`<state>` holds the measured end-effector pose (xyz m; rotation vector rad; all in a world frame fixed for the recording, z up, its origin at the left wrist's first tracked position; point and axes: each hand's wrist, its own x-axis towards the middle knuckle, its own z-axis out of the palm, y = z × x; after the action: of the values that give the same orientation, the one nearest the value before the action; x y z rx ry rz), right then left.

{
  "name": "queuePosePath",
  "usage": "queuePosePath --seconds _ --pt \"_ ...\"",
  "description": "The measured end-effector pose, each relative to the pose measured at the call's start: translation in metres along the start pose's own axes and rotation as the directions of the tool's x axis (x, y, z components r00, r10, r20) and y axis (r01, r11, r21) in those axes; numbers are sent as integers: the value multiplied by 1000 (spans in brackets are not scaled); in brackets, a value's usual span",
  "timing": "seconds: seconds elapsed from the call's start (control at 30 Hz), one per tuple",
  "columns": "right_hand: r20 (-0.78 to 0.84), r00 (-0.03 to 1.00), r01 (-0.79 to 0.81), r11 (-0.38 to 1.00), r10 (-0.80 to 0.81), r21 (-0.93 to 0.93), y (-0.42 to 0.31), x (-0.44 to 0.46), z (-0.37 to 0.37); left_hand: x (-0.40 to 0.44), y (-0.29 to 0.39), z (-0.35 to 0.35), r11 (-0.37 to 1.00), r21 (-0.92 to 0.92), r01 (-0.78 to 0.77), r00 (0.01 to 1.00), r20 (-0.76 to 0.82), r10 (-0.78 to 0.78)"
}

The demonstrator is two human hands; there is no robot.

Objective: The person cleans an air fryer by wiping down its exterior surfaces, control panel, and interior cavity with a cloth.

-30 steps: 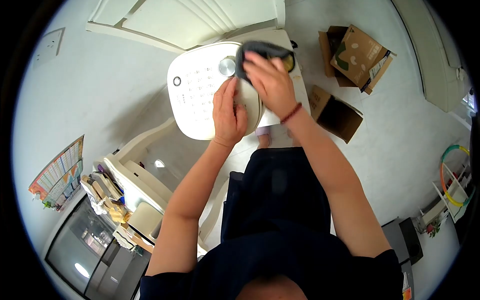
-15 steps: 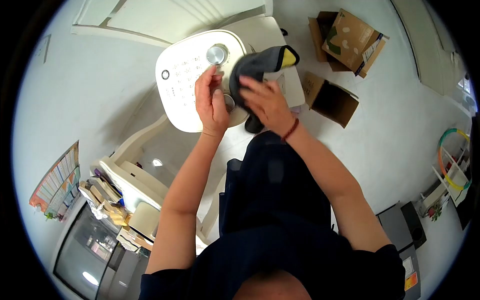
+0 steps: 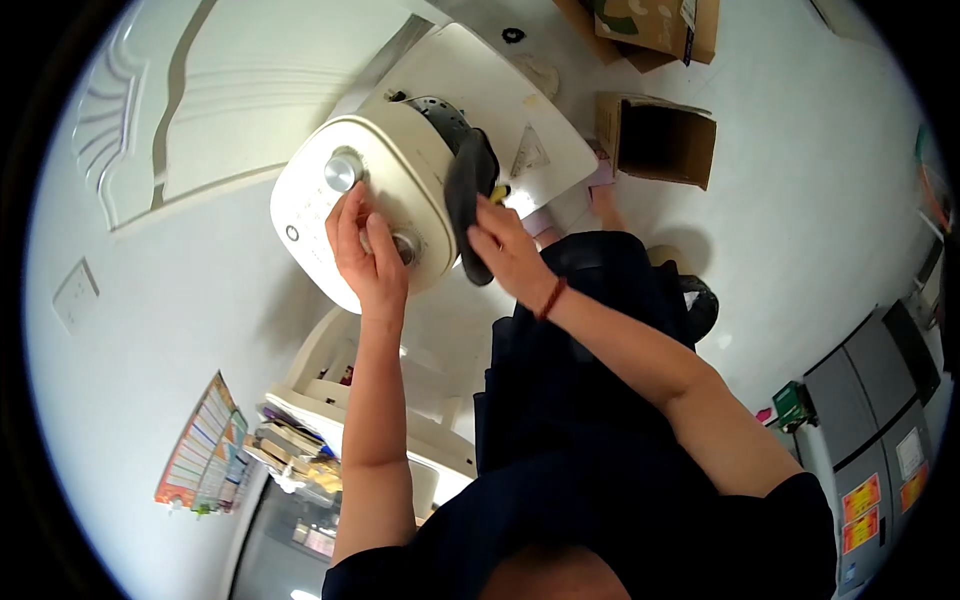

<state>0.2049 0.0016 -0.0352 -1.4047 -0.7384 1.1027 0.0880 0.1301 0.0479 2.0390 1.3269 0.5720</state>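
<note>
A cream air fryer (image 3: 300,195) with two silver dials stands in front of me, its printed panel facing up toward me. My left hand (image 3: 368,262) rests on that panel, fingers bent and apart. Its fingertips lie just below the upper dial (image 3: 343,172), and the lower dial (image 3: 405,246) is partly behind the thumb side. In my right hand (image 3: 512,250) is a dark grey cloth (image 3: 465,190) with a bit of yellow showing, pressed against the air fryer's side. The fingers behind the cloth are partly hidden.
Under and behind the air fryer is a white tabletop (image 3: 560,145). An open cardboard box (image 3: 660,140) stands on the floor to the right, with another carton (image 3: 650,25) beyond it. A white carved panel (image 3: 270,80) is at the upper left, and a wall socket (image 3: 76,295) at the left.
The view has shifted, and more of the air fryer's side and perforated rear now shows. The cloth has gone from draped over the panel's right edge to lying along the side.
</note>
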Motion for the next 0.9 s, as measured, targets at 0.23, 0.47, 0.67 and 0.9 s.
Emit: queuePosePath --seconds 0.23,0.47,0.67,0.9 --pt "-73 982 165 978 -175 -127 8 59 14 2 -15 9 967 189 -171 985 49 165" --pt "119 853 -447 593 508 670 114 69 31 3 -14 15 951 239 -196 981 37 193" --pt "222 731 -422 172 645 890 47 23 13 3 -11 15 957 244 -156 988 37 152" --pt "238 742 -344 52 627 937 92 41 -37 1 -15 13 964 225 -143 990 32 140"
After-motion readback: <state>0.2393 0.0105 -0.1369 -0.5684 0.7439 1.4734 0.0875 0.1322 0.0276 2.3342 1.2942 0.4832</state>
